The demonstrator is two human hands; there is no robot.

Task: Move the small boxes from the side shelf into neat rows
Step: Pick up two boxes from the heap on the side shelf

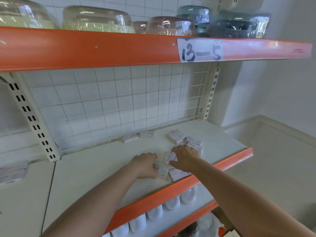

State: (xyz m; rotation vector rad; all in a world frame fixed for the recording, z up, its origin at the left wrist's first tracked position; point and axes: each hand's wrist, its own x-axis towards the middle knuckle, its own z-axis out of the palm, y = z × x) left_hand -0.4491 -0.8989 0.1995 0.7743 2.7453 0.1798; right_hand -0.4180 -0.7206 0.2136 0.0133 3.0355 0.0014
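Head view: early, I judge; two staple boxes (138,136) sit paired at 12 o'clock by the grid; a loose cluster (185,140) at 2 remains; left hand (145,165) presses one box flat, unclenched; right hand (185,157) pinches another.

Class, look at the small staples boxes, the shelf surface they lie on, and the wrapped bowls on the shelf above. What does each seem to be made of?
Staples boxes: likely thin card, matte white, with crisp folded edges and printed lettering.
Shelf surface: probably painted metal, smooth and off-white, with an orange front strip.
Bowls: material unclear; glossy, crinkled highlights suggest clear plastic film wrapping.
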